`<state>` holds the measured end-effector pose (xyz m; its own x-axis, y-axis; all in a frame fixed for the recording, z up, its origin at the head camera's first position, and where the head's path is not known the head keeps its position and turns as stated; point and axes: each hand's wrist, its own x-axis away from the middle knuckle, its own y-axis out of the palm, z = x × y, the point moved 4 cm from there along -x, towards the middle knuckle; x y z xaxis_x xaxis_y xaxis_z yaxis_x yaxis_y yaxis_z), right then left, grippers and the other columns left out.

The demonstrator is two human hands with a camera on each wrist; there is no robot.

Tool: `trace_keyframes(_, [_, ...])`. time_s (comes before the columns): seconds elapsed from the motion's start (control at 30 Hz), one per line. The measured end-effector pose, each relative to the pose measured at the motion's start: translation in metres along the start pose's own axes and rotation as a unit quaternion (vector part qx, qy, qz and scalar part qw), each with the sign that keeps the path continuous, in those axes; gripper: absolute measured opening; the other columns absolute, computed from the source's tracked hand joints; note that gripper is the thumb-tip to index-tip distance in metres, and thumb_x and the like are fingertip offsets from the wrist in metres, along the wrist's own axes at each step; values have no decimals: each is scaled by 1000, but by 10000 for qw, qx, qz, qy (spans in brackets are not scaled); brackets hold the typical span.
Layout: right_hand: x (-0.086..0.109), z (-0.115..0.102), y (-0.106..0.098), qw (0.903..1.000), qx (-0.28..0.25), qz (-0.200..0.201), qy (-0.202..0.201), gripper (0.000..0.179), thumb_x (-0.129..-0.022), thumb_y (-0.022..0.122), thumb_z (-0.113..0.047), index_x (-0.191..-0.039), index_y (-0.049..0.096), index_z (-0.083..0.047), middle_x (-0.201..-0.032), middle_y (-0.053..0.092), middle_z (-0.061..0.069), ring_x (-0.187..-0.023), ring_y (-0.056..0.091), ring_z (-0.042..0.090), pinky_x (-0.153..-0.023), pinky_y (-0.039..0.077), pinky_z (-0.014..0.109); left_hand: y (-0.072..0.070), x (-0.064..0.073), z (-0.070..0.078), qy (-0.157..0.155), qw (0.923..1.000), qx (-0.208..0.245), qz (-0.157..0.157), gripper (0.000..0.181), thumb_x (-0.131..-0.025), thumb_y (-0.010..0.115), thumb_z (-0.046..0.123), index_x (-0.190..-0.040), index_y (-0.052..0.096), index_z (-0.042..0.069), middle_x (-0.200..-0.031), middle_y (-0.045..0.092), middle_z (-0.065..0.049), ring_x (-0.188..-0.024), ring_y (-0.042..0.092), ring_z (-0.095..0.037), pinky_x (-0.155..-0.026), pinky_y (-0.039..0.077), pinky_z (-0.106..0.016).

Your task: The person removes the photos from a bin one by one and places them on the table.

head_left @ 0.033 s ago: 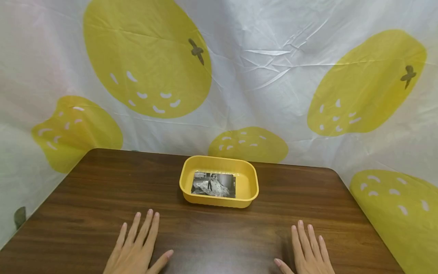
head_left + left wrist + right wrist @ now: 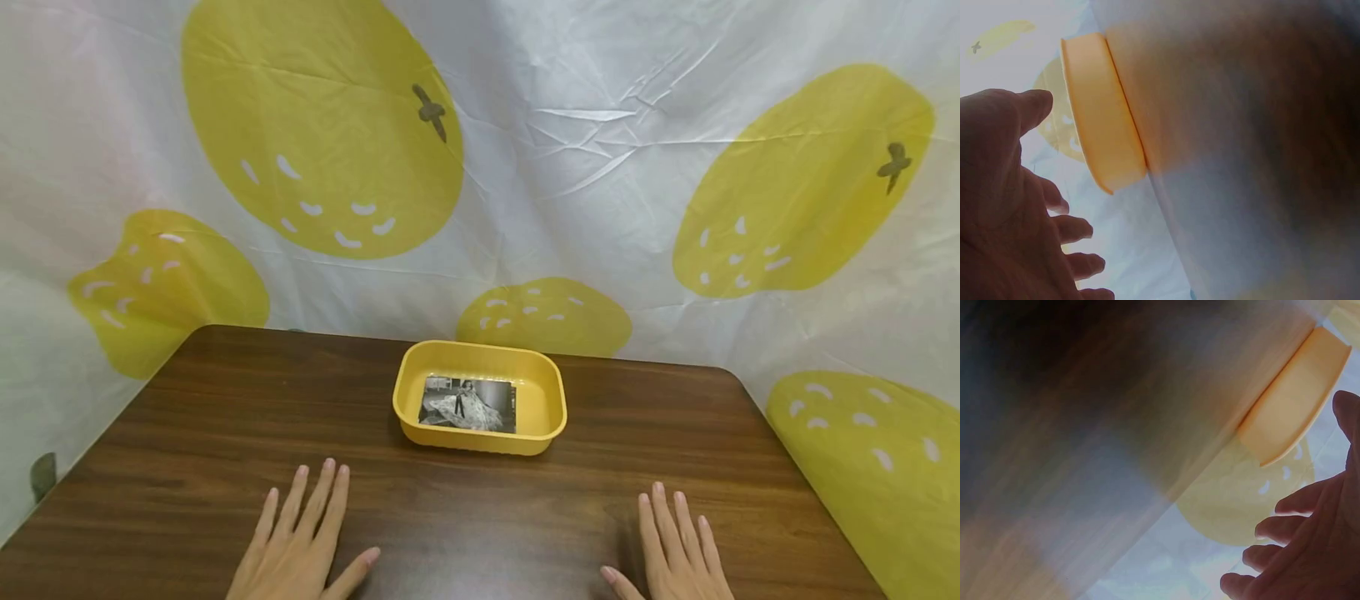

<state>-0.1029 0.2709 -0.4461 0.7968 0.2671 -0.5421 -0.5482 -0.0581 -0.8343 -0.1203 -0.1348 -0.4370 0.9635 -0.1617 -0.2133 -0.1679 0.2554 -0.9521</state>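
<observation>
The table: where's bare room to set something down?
Bare table lies left and right of the yellow tray, and between the left hand and the right hand. Inside, a strip right of the photo is free. It is tightest behind the tray, by the cloth.

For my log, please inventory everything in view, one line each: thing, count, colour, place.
Table: one, dark brown wood-grain, across the lower part of the head view.
Yellow basin: one, yellow, toward the table's far edge, near mid-width.
Printed picture: one showing, black-and-white, inside the yellow basin, left of its centre.
Cloth: number of pieces unclear, white, behind the table and at both sides.
Fruit prints: five in the head view, yellow, spread over the cloth.
Leaf-like print: at least one, dark grey-green, on the cloth left of the table.
Left hand: one, bare, near side, left of the yellow basin.
Right hand: one, bare, near side, right of the yellow basin.
</observation>
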Motion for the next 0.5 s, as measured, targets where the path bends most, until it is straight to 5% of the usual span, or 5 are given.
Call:
trace_keyframes(0.23, [-4,1,-2,9999,-59,-159,-5,100,-88,65,-64,-159,26,-6,-155,40,20,-154,-6,16,-123,-5,42,-2,0,0,57,10000,58,-3,96,-91,51,74,-155,38,4,-161,33,-17,-147,27,-44,-116,17,-64])
trace_keyframes(0.5, [-17,4,-2,9985,-321,-417,-130,88,-90,67,-59,-149,41,2,-151,43,26,-138,39,44,-122,-6,40,-11,-4,5,113,9991,396,-74,96,-93,50,74,-157,35,4,-162,32,-15,-148,26,-42,-115,20,-63])
